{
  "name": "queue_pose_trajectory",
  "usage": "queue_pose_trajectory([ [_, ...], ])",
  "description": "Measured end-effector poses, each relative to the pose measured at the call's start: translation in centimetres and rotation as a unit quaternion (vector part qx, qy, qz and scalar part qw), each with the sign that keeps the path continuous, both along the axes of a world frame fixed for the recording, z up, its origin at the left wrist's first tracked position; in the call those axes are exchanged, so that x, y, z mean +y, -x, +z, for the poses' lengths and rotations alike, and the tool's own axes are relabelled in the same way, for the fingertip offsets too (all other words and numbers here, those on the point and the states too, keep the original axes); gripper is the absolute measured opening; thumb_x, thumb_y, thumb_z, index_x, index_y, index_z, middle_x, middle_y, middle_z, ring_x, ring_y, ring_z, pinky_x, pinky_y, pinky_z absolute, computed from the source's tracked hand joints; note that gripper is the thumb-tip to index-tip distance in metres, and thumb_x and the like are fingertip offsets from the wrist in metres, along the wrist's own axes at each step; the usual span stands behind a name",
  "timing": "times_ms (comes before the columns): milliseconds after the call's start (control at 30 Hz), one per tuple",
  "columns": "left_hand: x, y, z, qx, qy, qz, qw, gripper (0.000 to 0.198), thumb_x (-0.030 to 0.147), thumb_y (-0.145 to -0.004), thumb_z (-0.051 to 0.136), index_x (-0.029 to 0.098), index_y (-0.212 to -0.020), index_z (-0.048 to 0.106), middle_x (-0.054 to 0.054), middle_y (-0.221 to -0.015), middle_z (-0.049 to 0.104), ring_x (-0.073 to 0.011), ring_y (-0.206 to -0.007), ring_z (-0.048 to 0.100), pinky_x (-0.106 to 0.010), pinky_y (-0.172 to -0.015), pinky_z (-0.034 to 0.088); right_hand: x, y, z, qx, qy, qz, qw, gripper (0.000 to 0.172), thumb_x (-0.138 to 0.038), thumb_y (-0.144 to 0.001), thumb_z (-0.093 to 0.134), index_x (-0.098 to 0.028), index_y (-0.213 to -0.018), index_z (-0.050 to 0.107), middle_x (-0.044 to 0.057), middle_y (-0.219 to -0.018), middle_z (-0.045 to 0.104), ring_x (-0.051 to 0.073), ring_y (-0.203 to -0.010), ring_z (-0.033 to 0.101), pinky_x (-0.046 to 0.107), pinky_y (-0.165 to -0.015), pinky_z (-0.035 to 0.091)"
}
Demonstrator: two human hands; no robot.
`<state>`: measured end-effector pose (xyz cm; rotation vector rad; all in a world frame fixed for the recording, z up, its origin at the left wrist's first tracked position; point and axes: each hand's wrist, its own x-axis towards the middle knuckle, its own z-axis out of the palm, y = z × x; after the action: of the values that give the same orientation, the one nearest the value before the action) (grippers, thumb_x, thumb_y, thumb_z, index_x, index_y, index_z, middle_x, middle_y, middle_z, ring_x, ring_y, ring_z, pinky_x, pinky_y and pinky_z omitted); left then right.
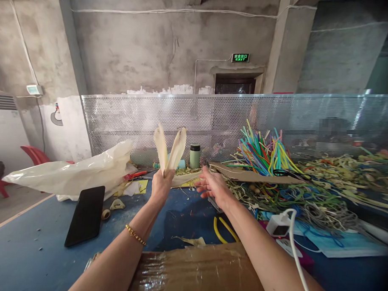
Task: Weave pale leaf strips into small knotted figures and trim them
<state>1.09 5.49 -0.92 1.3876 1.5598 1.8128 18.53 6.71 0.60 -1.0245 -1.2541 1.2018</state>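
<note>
My left hand [161, 187], above the blue table [124, 232], is closed around the lower end of pale, leaf-like strips [176, 149]. Two of them stand upright in a V above the fist. Another pale strip [188, 178] stretches sideways from beside that fist toward my right hand [211, 186]. The fingers of my right hand are spread and point left, near the tip of this strip, with nothing seen held. A gold bead bracelet [135, 235] is on my left wrist.
Black phone [85, 216] and plastic bag [75, 169] lie left. A green bottle [195, 156] stands behind my hands. Colored stems [263, 152], tangled strips [322, 196] and a white charger [278, 225] with cable are right. Cardboard [196, 273] is at the front.
</note>
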Motion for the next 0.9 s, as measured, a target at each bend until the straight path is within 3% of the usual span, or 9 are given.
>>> queue_pose_trajectory([
  [67,-0.2,-0.1,-0.1,0.145,0.013,0.066,0.987,0.018,0.031,-0.077,0.065,0.017,-0.086,0.060,-0.004,-0.076,0.055,-0.0214,-0.075,0.056,-0.032,-0.069,0.043,-0.3,0.3,-0.1,-0.066,-0.048,0.029,0.996,0.047,-0.059,-0.084,0.061,-0.013,-0.078,0.064,0.010,-0.068,0.070,0.014,-0.046,0.060,0.022,-0.033,0.044],
  [200,-1.3,-1.6,-0.5,0.312,-0.041,0.124,0.941,0.049,0.021,-0.077,0.064,0.013,-0.124,0.051,-0.015,-0.104,0.054,-0.0298,-0.100,0.051,-0.044,-0.088,0.044,-1.3,1.3,-0.2,-0.085,-0.208,0.098,0.970,0.043,-0.054,-0.075,0.072,-0.015,-0.093,0.068,0.007,-0.083,0.072,0.018,-0.066,0.066,0.024,-0.045,0.050],
  [267,-1.7,-2.4,-0.8,0.345,-0.075,0.110,0.929,0.059,0.015,-0.077,0.060,0.014,-0.134,0.044,-0.017,-0.109,0.052,-0.0314,-0.104,0.048,-0.049,-0.093,0.043,-1.3,1.5,-0.3,-0.085,-0.236,0.059,0.966,0.043,-0.053,-0.073,0.072,-0.015,-0.092,0.069,0.007,-0.079,0.072,0.019,-0.065,0.065,0.025,-0.047,0.049],
  [367,-1.9,-3.3,-1.4,0.353,-0.085,0.074,0.929,0.065,0.008,-0.074,0.055,0.017,-0.138,0.043,-0.018,-0.112,0.052,-0.0319,-0.105,0.047,-0.050,-0.095,0.043,-0.7,1.3,-0.5,-0.063,-0.216,-0.021,0.974,0.040,-0.054,-0.073,0.069,-0.014,-0.078,0.070,0.008,-0.066,0.069,0.019,-0.056,0.061,0.028,-0.047,0.047],
  [533,-1.5,-3.3,-1.1,0.260,-0.034,-0.051,0.964,0.059,0.006,-0.070,0.055,0.012,-0.129,0.056,-0.015,-0.108,0.057,-0.0278,-0.101,0.057,-0.044,-0.092,0.047,0.5,0.7,-0.6,0.008,-0.185,-0.040,0.982,0.040,-0.054,-0.069,0.070,-0.015,-0.065,0.066,0.005,-0.055,0.064,0.017,-0.048,0.055,0.029,-0.046,0.045],
  [667,-1.9,-2.7,0.5,0.009,0.024,-0.142,0.989,0.065,0.017,-0.068,0.063,0.014,-0.132,0.054,-0.015,-0.120,0.059,-0.0201,-0.079,0.065,-0.034,-0.073,0.053,0.8,0.2,0.0,0.058,-0.210,-0.052,0.975,0.038,-0.052,-0.068,0.072,-0.015,-0.066,0.066,0.002,-0.058,0.064,0.014,-0.049,0.052,0.027,-0.048,0.045],
  [733,-2.1,-2.2,1.1,-0.116,0.029,-0.147,0.982,0.056,0.026,-0.073,0.064,0.013,-0.127,0.056,-0.014,-0.114,0.064,-0.0186,-0.073,0.067,-0.032,-0.068,0.052,0.6,0.0,0.3,0.070,-0.227,-0.050,0.970,0.036,-0.051,-0.071,0.072,-0.015,-0.067,0.067,0.001,-0.060,0.064,0.013,-0.050,0.052,0.026,-0.050,0.046],
  [800,-2.2,-1.6,1.4,-0.168,0.075,-0.169,0.968,0.045,0.041,-0.079,0.062,0.011,-0.113,0.062,-0.013,-0.096,0.069,-0.0200,-0.067,0.068,-0.031,-0.064,0.051,0.3,-0.1,0.6,0.065,-0.249,-0.031,0.966,0.033,-0.049,-0.075,0.070,-0.016,-0.070,0.068,0.002,-0.064,0.065,0.014,-0.053,0.054,0.027,-0.053,0.048],
  [900,-2.1,-0.7,1.4,-0.184,0.185,-0.311,0.914,0.050,0.058,-0.081,0.055,0.012,-0.094,0.066,-0.012,-0.074,0.070,-0.0230,-0.059,0.068,-0.034,-0.061,0.051,-0.3,-0.2,0.9,0.047,-0.276,0.001,0.960,0.029,-0.046,-0.080,0.068,-0.018,-0.079,0.072,0.003,-0.075,0.070,0.016,-0.065,0.059,0.028,-0.062,0.051],
])
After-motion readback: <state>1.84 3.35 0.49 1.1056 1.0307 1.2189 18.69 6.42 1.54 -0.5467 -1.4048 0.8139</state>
